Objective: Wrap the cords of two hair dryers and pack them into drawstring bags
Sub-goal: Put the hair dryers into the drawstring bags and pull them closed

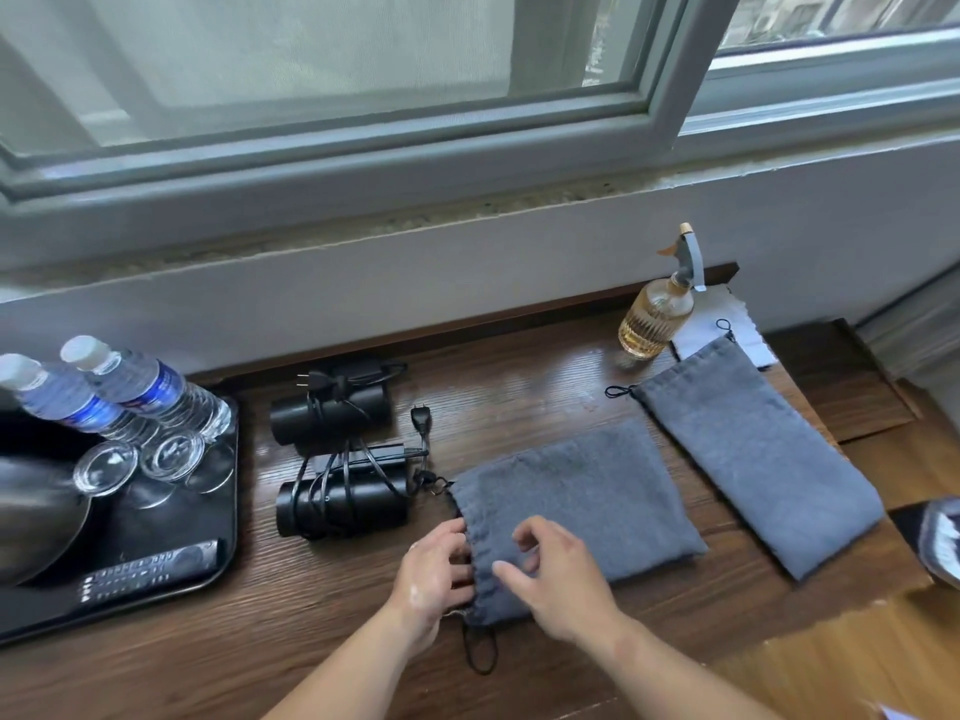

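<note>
Your single head-worn camera looks forward and steeply down, close over the wooden surface (519, 387), facing the window (311, 70) beyond.

Dark brown wooden counter (519, 387): glossy, grain visible. Near grey cloth drawstring bag (582, 491) and far grey cloth drawstring bag (753, 449): matt, soft weave. Rear black plastic hair dryer (332, 413) and front black plastic hair dryer (343, 506): smooth, slight sheen. Black plastic tray (171, 579): glossy. Ribbed amber glass spray bottle (652, 324): shiny.
</note>
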`<state>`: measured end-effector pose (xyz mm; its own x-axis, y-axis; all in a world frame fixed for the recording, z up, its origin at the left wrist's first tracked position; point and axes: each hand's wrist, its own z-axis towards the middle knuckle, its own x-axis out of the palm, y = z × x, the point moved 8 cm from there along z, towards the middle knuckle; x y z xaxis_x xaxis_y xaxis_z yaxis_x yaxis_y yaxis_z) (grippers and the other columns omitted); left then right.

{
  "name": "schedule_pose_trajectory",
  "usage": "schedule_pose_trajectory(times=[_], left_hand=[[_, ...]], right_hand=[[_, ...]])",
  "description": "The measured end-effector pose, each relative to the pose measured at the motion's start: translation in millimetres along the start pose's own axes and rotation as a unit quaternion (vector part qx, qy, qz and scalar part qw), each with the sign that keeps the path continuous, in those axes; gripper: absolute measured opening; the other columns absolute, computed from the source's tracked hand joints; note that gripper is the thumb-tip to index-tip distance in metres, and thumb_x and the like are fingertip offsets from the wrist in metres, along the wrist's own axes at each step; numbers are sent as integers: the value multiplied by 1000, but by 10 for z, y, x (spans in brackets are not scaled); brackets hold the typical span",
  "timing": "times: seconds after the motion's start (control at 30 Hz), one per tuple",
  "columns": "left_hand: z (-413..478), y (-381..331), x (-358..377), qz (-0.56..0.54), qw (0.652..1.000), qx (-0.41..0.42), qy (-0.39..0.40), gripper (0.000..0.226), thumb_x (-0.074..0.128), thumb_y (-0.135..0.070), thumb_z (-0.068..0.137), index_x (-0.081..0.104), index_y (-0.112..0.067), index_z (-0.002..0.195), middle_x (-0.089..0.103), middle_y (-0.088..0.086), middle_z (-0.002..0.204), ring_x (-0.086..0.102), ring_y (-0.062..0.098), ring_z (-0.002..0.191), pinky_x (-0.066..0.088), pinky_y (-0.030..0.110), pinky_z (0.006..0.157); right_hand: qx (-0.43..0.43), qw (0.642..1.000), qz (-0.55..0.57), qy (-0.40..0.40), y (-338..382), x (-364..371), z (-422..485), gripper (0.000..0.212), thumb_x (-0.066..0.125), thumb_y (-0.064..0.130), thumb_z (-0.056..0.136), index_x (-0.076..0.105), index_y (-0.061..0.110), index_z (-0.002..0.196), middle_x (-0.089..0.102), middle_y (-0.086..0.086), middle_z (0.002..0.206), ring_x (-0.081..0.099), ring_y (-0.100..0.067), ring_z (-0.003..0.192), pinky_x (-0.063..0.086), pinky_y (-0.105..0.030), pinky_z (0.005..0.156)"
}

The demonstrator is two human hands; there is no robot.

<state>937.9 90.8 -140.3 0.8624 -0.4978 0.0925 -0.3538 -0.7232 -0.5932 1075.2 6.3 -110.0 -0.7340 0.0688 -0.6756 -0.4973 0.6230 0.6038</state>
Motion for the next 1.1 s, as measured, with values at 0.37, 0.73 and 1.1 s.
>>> schedule_pose_trajectory(times=[0.37,0.73,1.1], left_hand=[[-226,-251,-186,168,984,51,23,22,61,-15,94,75,-22,109,74,-3,90,70,14,87,57,32,83],[-397,-1587,-1444,450,822,143,-318,88,66,-82,69,50,-20,128,51,6,130,46,31,126,46,50,101],[248,-1308,-1402,499,839,-26,-215,141,68,-92,52,17,-12,157,30,19,158,38,43,142,41,55,113]], right_hand=[[61,996,-20,-54,173,156,184,16,67,36,79,55,26,79,61,10,79,62,-14,86,47,-29,75],[85,995,9,-51,178,-6,167,11,69,33,80,60,27,76,66,9,72,60,-5,74,49,-25,70],[93,994,12,-57,149,-4,246,16,72,35,81,60,27,73,66,9,70,60,-3,71,46,-23,66]])
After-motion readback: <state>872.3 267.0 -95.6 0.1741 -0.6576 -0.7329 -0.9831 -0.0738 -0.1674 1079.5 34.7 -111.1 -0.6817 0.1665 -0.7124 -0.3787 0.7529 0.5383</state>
